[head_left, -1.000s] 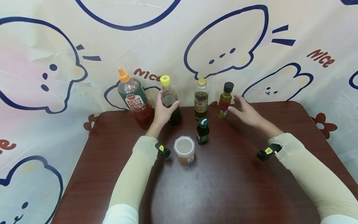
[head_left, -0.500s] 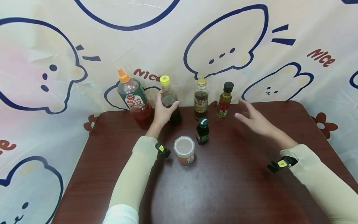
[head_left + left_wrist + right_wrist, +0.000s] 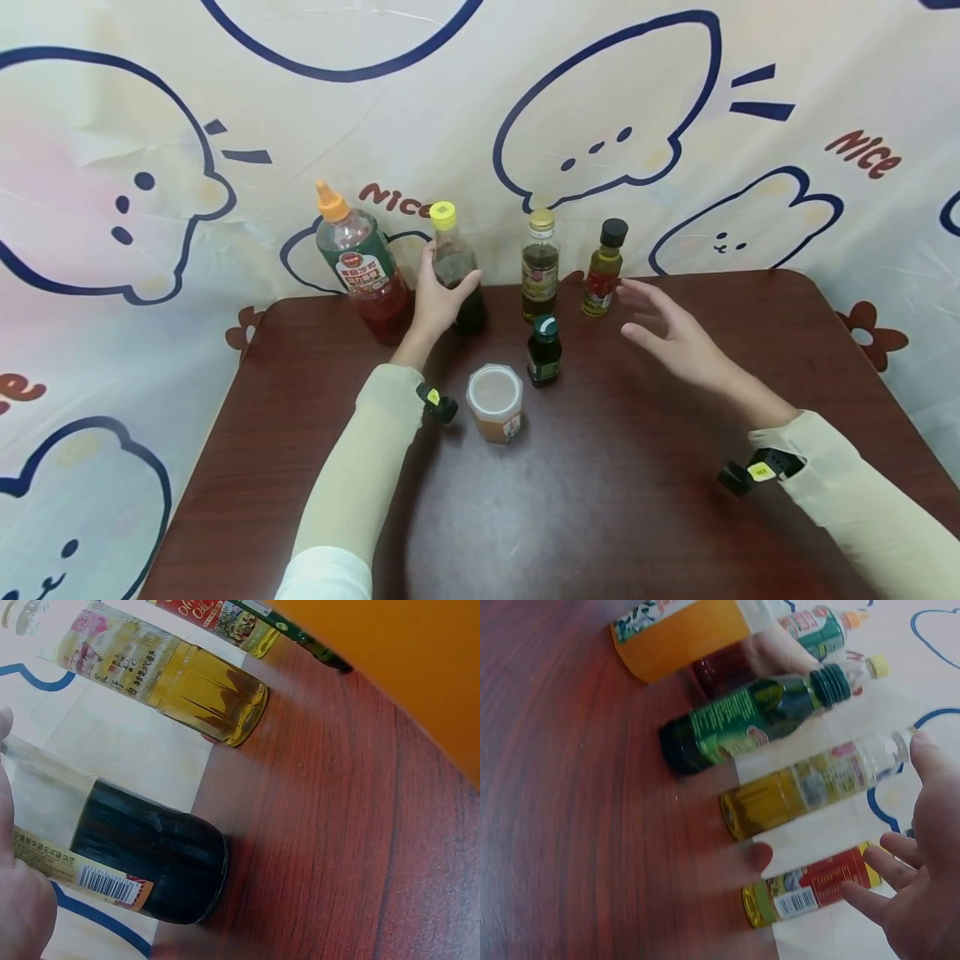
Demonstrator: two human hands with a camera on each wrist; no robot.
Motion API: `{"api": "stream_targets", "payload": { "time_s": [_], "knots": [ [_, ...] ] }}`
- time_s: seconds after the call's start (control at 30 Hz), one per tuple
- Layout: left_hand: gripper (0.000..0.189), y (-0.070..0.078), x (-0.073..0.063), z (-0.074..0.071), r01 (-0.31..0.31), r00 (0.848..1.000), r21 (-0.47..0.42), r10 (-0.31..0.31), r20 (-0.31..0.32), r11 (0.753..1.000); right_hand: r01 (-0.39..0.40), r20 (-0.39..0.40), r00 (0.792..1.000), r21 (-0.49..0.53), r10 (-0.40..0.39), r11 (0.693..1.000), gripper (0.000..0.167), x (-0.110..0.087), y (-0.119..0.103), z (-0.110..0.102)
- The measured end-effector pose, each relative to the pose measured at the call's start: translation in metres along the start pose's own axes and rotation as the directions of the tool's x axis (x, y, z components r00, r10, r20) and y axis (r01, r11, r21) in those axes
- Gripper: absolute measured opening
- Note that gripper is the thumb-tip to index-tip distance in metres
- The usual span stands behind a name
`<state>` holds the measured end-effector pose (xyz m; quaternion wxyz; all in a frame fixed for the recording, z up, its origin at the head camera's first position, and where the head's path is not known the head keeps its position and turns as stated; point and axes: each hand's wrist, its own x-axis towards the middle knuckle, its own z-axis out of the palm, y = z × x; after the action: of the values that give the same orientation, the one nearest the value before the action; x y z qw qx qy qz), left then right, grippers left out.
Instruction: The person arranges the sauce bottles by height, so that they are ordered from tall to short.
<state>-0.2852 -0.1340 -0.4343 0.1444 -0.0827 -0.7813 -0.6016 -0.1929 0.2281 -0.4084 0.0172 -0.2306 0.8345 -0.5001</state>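
Observation:
My left hand (image 3: 435,304) is around a clear bottle of dark liquid (image 3: 472,315) with a yellow cap, thumb on its near side. In the left wrist view, the dark bottle (image 3: 154,844) shows a barcode label and stands on the table. My right hand (image 3: 682,342) is spread with fingers apart, just right of a small olive oil bottle (image 3: 600,279) with a black cap and red label. In the right wrist view, its fingers (image 3: 870,904) overlap the olive oil bottle's upper part. A taller bottle of yellow oil (image 3: 540,271) stands between the two hands.
A large red sauce bottle (image 3: 367,267) with an orange nozzle stands left of my left hand. Nearer are a small dark green bottle (image 3: 544,354) and a lidded jar (image 3: 495,404) of orange-brown contents. A printed cloth (image 3: 360,125) hangs behind the brown table (image 3: 570,508).
My right hand has drawn back from the small olive oil bottle, down and to the right, then its fingertips have come slightly back toward it. My left hand and the bottles have stayed put.

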Motion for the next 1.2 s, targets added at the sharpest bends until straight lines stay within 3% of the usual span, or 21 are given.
{"api": "stream_targets", "payload": {
  "time_s": [0.2,0.4,0.7,1.2],
  "knots": [
    [0.069,0.008,-0.001,0.001,0.022,1.0,-0.011,-0.022,0.008,1.0,0.022,0.029,0.999,0.007,-0.022,1.0,0.064,0.003,-0.004,0.014],
    [0.066,0.037,-0.01,-0.002,0.031,0.999,-0.004,-0.031,0.02,1.0,0.069,0.039,0.997,0.022,-0.07,0.997,0.064,0.01,-0.006,0.029],
    [0.07,0.001,0.002,0.002,0.011,1.0,-0.014,-0.011,0.0,1.0,0.059,0.061,0.996,0.098,-0.065,0.993,0.062,0.021,-0.008,0.05],
    [0.067,0.001,0.0,0.002,-0.04,0.999,-0.026,0.04,-0.026,0.999,0.065,0.074,0.994,0.165,-0.078,0.984,0.06,0.035,-0.005,0.082]
  ]
}}
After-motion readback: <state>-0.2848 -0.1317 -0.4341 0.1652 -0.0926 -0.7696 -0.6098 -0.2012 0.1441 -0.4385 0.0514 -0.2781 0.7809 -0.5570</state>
